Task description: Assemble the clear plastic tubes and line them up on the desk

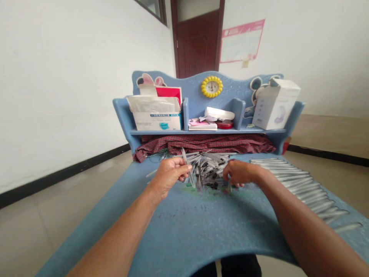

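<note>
My left hand (170, 173) is closed, with a clear pen barrel (184, 154) pinched upright and slightly tilted between thumb and fingers. In front of both hands lies a loose pile of clear pen parts (211, 163), with black pieces mixed in. My right hand (238, 172) reaches down at the pile's right edge, its fingers curled together. Below its fingertips a small pale piece shows, too blurred to name. Several small black parts (212, 185) lie on the table just left of that hand. To the right, clear pens (300, 184) are laid side by side in a long row.
The blue table (178, 227) has a curved front edge. Behind the pile lies a red checked cloth (207, 143) under a shelf (245, 131). On the shelf stand a mask box (157, 120), papers (202, 126), a red tin (225, 125) and a white box (275, 105).
</note>
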The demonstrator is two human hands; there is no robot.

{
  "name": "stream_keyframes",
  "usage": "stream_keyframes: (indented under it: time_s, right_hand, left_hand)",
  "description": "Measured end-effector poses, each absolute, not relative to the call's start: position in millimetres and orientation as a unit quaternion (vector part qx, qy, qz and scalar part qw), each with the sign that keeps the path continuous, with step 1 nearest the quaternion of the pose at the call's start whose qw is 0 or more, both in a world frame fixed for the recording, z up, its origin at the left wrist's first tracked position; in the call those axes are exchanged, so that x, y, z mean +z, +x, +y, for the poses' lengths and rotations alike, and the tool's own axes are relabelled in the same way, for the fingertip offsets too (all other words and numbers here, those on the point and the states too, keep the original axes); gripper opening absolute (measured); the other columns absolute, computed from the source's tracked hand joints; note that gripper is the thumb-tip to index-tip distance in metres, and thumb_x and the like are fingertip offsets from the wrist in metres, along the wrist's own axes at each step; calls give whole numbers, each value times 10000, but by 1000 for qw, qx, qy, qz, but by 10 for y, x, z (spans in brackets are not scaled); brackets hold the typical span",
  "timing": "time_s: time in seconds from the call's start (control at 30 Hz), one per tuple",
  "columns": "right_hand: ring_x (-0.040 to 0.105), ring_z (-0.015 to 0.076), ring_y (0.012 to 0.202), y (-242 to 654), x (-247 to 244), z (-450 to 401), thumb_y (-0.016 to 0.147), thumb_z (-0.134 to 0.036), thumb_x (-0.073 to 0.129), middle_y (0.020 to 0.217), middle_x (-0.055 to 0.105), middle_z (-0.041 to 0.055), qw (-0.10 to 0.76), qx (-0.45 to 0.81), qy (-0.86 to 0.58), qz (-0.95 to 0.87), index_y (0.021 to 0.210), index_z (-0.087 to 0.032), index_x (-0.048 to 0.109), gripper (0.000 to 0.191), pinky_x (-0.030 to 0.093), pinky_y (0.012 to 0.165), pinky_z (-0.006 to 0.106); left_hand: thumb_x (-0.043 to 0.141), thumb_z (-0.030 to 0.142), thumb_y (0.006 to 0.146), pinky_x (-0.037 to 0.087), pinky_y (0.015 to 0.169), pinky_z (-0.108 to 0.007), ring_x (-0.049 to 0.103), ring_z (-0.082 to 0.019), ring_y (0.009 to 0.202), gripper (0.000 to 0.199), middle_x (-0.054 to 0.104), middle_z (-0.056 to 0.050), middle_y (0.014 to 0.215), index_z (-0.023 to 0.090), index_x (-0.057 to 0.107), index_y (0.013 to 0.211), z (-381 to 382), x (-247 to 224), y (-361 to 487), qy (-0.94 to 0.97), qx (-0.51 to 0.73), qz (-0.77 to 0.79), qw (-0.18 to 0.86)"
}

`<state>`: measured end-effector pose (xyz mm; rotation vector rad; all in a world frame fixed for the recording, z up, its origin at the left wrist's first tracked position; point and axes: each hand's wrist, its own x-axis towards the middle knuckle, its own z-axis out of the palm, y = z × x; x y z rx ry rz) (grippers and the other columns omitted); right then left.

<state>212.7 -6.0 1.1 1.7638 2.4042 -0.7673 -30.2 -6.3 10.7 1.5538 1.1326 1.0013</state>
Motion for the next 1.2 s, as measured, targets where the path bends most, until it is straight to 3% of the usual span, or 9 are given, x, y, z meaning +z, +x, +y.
stream_keyframes:
  time_s: [0.1, 0.3, 0.43, 0.6, 1.2]
  right_hand:
    - [544, 107, 428, 2098, 3, -70, 543, 8, 465, 460, 577, -23, 46, -244, 571, 782, 827, -166, 669, 390, 379, 442, 179]
    - [525, 101, 411, 2129, -76, -31, 528, -48, 518, 433, 557, -25, 54, -212, 569, 792, 634, -158, 630, 189, 361, 427, 179]
    - [516, 94, 427, 2050, -61, -75, 557, -106, 546, 471, 559, -36, -43, -320, 497, 806, 600, -163, 560, 73, 343, 403, 173]
    - [471, 66, 413, 1739, -29, -209, 577, -153, 597, 489, 535, -57, -178, -480, 403, 758, 654, -158, 525, 105, 312, 379, 161]
    - [532, 87, 415, 1485, -170, -227, 596, -214, 653, 526, 596, -32, -329, -550, 386, 663, 687, -156, 499, 188, 428, 429, 201]
  left_hand:
    - [663, 284, 609, 390, 442, -184, 496, -74, 443, 192, 561, 14, 509, 131, 552, 643, -59, 103, -299, 630, 409, 463, 471]
    - [685, 289, 594, 404, 444, -192, 514, -84, 460, 226, 555, 9, 521, 123, 548, 663, -27, 80, -308, 606, 421, 457, 496]
    - [675, 279, 613, 410, 450, -191, 527, -86, 481, 219, 563, 1, 548, 113, 555, 690, -33, 77, -305, 577, 443, 441, 526]
    - [675, 282, 626, 408, 447, -181, 540, -82, 502, 224, 600, -11, 617, 117, 576, 740, -68, 90, -292, 565, 461, 414, 546]
    - [674, 269, 632, 437, 465, -201, 559, -97, 490, 216, 616, -18, 594, 117, 559, 733, -87, 83, -287, 567, 474, 400, 542]
